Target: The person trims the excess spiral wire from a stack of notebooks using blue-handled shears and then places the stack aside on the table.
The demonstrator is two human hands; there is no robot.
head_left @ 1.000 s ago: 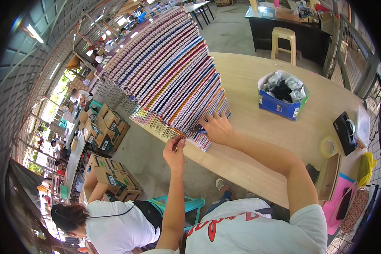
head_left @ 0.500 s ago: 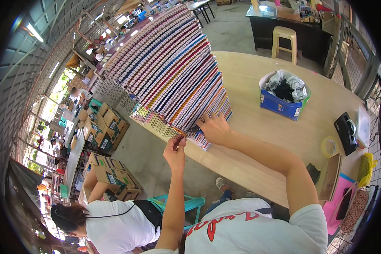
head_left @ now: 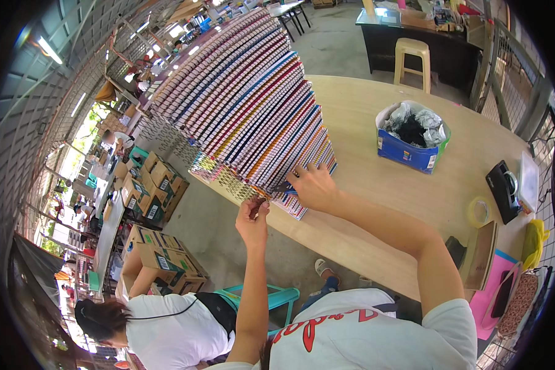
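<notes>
A tall stack of spiral-bound notebooks [head_left: 246, 105] with many-coloured edges stands on the pale wooden table, its coil bindings facing me and to the left. Low on the stack, at the near corner, my left hand [head_left: 251, 223] is raised with thumb and fingers curled together beside the coil ends. What it pinches, if anything, is too small to tell. My right hand [head_left: 314, 188] is against the lower notebooks, closed around a small dark hand tool [head_left: 283, 187] whose tip points toward the left fingers. The palm hides most of the tool, so its kind is unclear.
A blue box [head_left: 407, 151] holding crumpled plastic and dark stuff sits on the table [head_left: 357, 117]. Farther right are a tape roll [head_left: 478, 212] and a black case [head_left: 503, 192]. Cardboard cartons [head_left: 160, 256] and a co-worker in white [head_left: 172, 327] are at left.
My left hand has shifted very slightly left, its thumb a little further from the fingers. The right hand stays at the stack with the tool.
</notes>
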